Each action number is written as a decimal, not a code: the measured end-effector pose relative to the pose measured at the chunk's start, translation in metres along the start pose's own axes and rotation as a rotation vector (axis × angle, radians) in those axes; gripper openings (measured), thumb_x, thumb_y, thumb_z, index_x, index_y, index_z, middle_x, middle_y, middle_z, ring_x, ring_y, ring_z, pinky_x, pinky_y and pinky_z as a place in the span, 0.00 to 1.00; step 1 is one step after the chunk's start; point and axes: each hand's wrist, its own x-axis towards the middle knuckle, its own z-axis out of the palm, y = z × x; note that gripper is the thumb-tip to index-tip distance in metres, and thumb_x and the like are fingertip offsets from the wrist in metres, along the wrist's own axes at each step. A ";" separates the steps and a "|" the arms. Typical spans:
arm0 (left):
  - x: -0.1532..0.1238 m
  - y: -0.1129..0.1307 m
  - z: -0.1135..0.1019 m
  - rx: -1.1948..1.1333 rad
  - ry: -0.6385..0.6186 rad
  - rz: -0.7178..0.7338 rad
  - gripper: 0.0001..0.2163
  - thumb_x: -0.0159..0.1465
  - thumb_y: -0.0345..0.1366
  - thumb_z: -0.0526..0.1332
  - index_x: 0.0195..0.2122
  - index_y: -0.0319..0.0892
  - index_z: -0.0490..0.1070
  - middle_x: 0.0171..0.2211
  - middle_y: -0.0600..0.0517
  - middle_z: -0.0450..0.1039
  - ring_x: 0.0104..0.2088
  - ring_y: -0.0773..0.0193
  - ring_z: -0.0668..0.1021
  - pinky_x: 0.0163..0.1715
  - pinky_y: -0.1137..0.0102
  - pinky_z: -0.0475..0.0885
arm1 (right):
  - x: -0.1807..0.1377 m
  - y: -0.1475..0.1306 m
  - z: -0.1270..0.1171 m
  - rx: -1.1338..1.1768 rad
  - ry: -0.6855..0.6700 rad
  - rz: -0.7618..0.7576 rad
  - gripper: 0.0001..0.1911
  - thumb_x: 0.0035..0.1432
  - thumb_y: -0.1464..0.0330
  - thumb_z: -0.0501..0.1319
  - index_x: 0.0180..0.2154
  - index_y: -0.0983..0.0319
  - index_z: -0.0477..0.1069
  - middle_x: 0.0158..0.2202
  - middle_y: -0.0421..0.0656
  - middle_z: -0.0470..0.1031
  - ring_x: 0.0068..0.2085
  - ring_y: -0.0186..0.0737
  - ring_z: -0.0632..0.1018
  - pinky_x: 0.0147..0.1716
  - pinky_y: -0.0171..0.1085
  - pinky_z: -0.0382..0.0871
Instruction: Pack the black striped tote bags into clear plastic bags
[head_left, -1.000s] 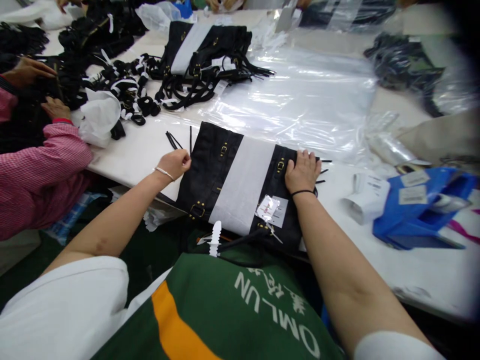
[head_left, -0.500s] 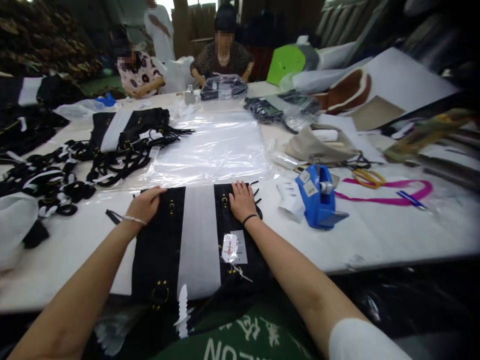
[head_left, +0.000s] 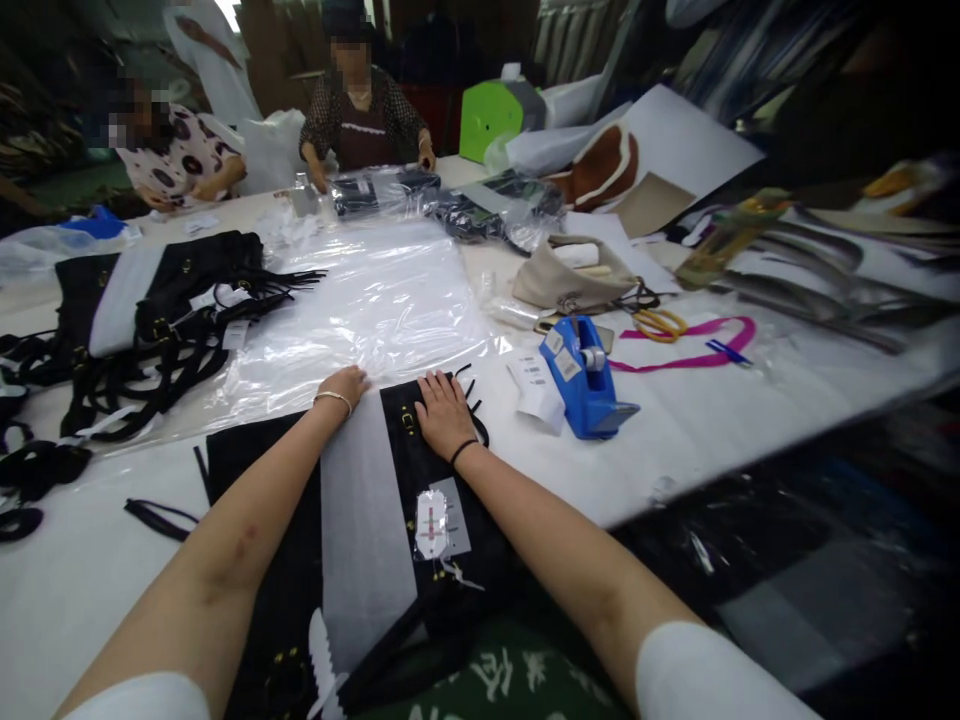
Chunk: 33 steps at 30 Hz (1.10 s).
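A flat black bag with gold buckles and a white paper band around its middle lies in front of me. My right hand rests flat on the bag's top right part, fingers stretched out beside a buckle. A hang tag in clear plastic sits below that hand. My left hand is at the band's far end, where the bag meets the stack of clear plastic bags. Its fingers are curled together; what lies under them is hidden.
Black bags with tangled straps lie at left. A blue tape dispenser, yellow-handled scissors, a pink strap and a beige pouch are at right. Two people sit across the table, one handling a wrapped bag; another person stands behind.
My left hand has moved right, from the bag's far left corner to the band's far end. My right hand stays on the bag. The view has swung right.
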 end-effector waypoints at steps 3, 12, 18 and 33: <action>-0.005 0.006 -0.006 -0.011 0.071 -0.044 0.13 0.67 0.38 0.53 0.40 0.40 0.76 0.48 0.38 0.76 0.51 0.49 0.76 0.52 0.60 0.69 | 0.000 0.000 -0.001 0.014 -0.002 0.002 0.28 0.70 0.62 0.47 0.67 0.68 0.57 0.70 0.50 0.54 0.71 0.47 0.51 0.70 0.50 0.36; 0.027 0.009 -0.070 -0.117 0.317 -0.216 0.14 0.70 0.39 0.47 0.47 0.42 0.70 0.40 0.44 0.79 0.40 0.57 0.79 0.39 0.67 0.70 | 0.002 -0.001 0.000 0.029 0.005 0.016 0.28 0.70 0.63 0.48 0.66 0.68 0.58 0.69 0.51 0.55 0.71 0.48 0.53 0.70 0.51 0.36; 0.034 0.029 -0.111 -0.150 0.373 -0.068 0.13 0.66 0.46 0.57 0.41 0.43 0.73 0.34 0.48 0.78 0.37 0.57 0.78 0.38 0.68 0.68 | 0.002 0.000 0.001 0.023 0.012 0.010 0.28 0.70 0.63 0.48 0.66 0.67 0.58 0.69 0.51 0.56 0.71 0.48 0.54 0.69 0.51 0.38; 0.003 0.030 -0.100 0.051 0.177 0.028 0.21 0.68 0.46 0.55 0.56 0.40 0.72 0.56 0.42 0.74 0.59 0.52 0.71 0.61 0.62 0.61 | 0.006 0.002 0.007 -0.049 0.029 0.013 0.27 0.70 0.63 0.48 0.66 0.67 0.59 0.69 0.49 0.58 0.70 0.48 0.55 0.69 0.50 0.38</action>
